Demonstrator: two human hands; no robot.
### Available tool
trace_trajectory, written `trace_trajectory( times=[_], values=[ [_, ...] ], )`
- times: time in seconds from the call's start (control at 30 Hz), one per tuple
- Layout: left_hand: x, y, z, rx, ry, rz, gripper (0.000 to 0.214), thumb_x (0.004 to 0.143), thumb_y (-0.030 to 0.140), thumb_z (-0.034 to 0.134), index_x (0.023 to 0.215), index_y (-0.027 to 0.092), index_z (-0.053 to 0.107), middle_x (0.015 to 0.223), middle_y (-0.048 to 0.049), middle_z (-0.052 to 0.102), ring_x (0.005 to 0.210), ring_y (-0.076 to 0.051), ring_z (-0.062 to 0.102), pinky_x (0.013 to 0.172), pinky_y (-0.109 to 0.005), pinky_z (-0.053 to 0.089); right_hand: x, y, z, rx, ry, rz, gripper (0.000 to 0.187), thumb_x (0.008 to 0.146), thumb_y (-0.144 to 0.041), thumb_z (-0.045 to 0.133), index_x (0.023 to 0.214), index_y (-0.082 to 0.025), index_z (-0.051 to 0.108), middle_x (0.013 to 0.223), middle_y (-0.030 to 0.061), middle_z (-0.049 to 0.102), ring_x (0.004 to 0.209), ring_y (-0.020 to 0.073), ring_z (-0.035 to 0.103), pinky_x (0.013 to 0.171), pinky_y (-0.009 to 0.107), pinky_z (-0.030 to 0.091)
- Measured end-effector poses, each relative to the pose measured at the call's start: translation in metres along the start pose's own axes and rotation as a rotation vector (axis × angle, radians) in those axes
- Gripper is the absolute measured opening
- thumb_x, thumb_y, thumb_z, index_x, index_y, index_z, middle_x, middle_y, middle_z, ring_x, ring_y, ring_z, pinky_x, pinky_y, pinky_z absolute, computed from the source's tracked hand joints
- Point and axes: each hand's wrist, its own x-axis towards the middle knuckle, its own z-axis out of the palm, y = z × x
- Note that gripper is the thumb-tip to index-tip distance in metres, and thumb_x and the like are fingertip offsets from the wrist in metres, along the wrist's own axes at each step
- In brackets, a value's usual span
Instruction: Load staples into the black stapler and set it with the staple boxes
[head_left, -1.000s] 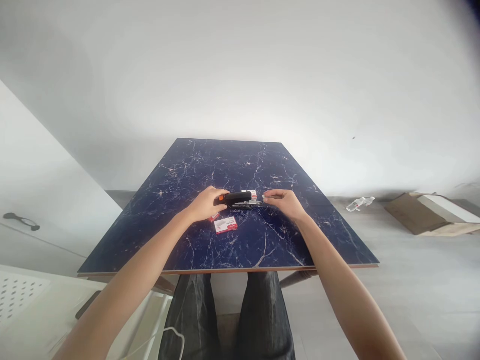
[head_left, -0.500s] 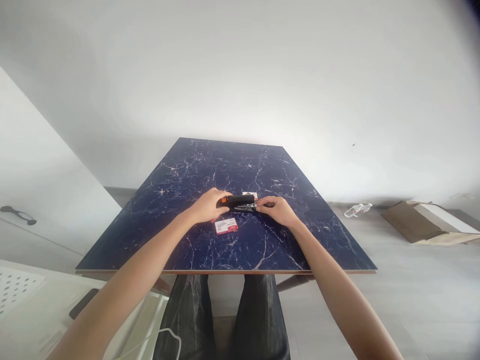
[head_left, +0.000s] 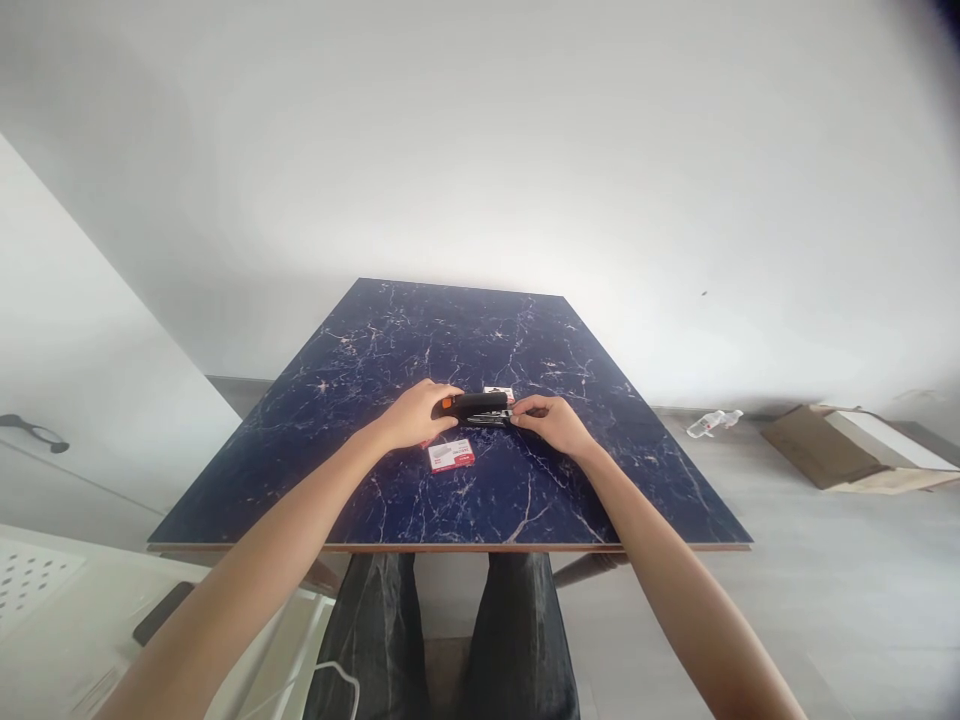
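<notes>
A black stapler [head_left: 484, 402] with an orange patch at its left end lies on the dark blue marbled table [head_left: 480, 330]. My left hand [head_left: 420, 412] is closed around that end, thumb in front and fingers behind. Silvery metal shows along the stapler's lower part. At its right end my right hand [head_left: 551, 420] has thumb and forefinger pinched together against the metal; whether a small piece sits between them is hidden. In front lies a small red and white box [head_left: 451, 455]. Behind the stapler another small white and red box [head_left: 499, 392] is partly covered.
The table's near edge [head_left: 480, 547] runs just in front of my legs. A pale wall stands behind. On the floor to the right are a clear plastic bottle [head_left: 714, 424] and an open cardboard box [head_left: 832, 447]. A dark phone-like object [head_left: 163, 612] lies at lower left.
The stapler's upper part looks slightly lower over its metal part. Both hands keep nearly the same places, and the view has shifted a little.
</notes>
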Motion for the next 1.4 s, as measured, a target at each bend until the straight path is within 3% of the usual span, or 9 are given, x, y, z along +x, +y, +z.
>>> trace_trajectory(
  times=[0.2,0.37,0.57,0.77,0.9,1.03,1.17,1.3,1.4],
  values=[
    [0.0,-0.002,-0.001,-0.007,-0.011,-0.016,0.056,0.09,0.049,0.065,0.144,0.032,0.058,0.13,-0.013,0.062,0.114,-0.032,0.063,0.095,-0.047,0.053,-0.011,-0.011,-0.002,-0.145,0.093,-0.099,0.017,0.079,-0.04,0.074,0.086,-0.024,0.077,0.122,0.0046,0.073,0.1,0.0243,0.071,0.093,0.039,0.055],
    [0.001,-0.002,0.002,-0.003,-0.007,-0.068,0.068,0.085,0.045,0.072,0.149,0.033,0.054,0.135,-0.0136,0.059,0.12,-0.033,0.061,0.099,-0.048,0.052,-0.045,-0.027,0.017,-0.199,0.379,0.114,0.027,0.088,-0.037,0.061,0.111,-0.023,0.066,0.114,0.008,0.075,0.106,0.0267,0.07,0.094,0.044,0.055],
    [0.005,0.007,0.007,0.033,0.059,-0.014,0.06,0.083,0.034,0.076,0.141,0.026,0.061,0.132,-0.0129,0.065,0.125,-0.034,0.057,0.103,-0.048,0.05,-0.059,-0.046,0.064,-0.206,0.241,0.017,0.07,0.08,-0.024,0.06,0.148,-0.022,0.041,0.144,0.0127,0.061,0.133,0.0306,0.056,0.108,0.049,0.047],
    [0.006,0.017,0.015,0.129,0.104,0.005,0.062,0.081,0.027,0.075,0.141,0.023,0.061,0.126,-0.0133,0.069,0.119,-0.035,0.06,0.101,-0.049,0.049,-0.055,-0.045,0.06,-0.066,0.137,0.078,0.087,0.082,-0.029,0.059,0.161,-0.024,0.024,0.152,0.0125,0.055,0.138,0.0321,0.053,0.113,0.053,0.043],
    [-0.006,0.04,0.026,0.103,0.106,0.007,0.066,0.09,0.048,0.069,0.148,0.02,0.055,0.123,-0.0165,0.068,0.116,-0.036,0.061,0.099,-0.05,0.049,-0.046,-0.035,0.06,-0.038,0.129,0.043,0.094,0.082,-0.033,0.058,0.165,-0.023,0.015,0.161,0.012,0.043,0.151,0.031,0.036,0.12,0.056,0.034],
    [-0.024,0.05,0.018,-0.007,0.011,0.111,0.051,0.103,0.053,0.046,0.14,0.022,0.063,0.117,-0.0122,0.073,0.12,-0.032,0.059,0.104,-0.049,0.045,-0.024,-0.023,0.046,0.085,0.194,0.089,0.076,0.082,-0.031,0.049,0.157,-0.024,0.036,0.158,0.009,0.049,0.14,0.027,0.052,0.111,0.045,0.047],
    [-0.021,0.018,-0.016,0.089,0.136,-0.002,0.042,0.103,0.038,0.043,0.135,0.024,0.067,0.132,-0.0099,0.069,0.127,-0.03,0.055,0.108,-0.05,0.042,0.009,-0.033,0.022,0.039,0.337,0.204,0.048,0.089,-0.049,0.045,0.123,-0.021,0.062,0.127,0.0123,0.07,0.112,0.0293,0.068,0.094,0.042,0.055],
    [0.0,-0.009,-0.03,0.267,-0.014,-0.152,0.048,0.094,0.039,0.055,0.139,0.022,0.064,0.133,-0.0157,0.065,0.123,-0.038,0.055,0.103,-0.053,0.043,0.058,-0.07,0.017,-0.334,0.095,0.214,0.058,0.071,-0.069,0.072,0.103,-0.021,0.069,0.109,0.0153,0.074,0.098,0.0347,0.069,0.086,0.045,0.053],
    [0.006,-0.006,-0.023,0.255,-0.089,-0.173,0.053,0.093,0.05,0.057,0.138,0.022,0.064,0.116,-0.0154,0.07,0.112,-0.037,0.058,0.095,-0.049,0.045,0.086,-0.096,0.024,-0.627,-0.062,0.183,0.053,0.055,-0.05,0.09,0.093,-0.021,0.07,0.096,0.0148,0.075,0.094,0.0366,0.07,0.082,0.043,0.054]
  ],
)
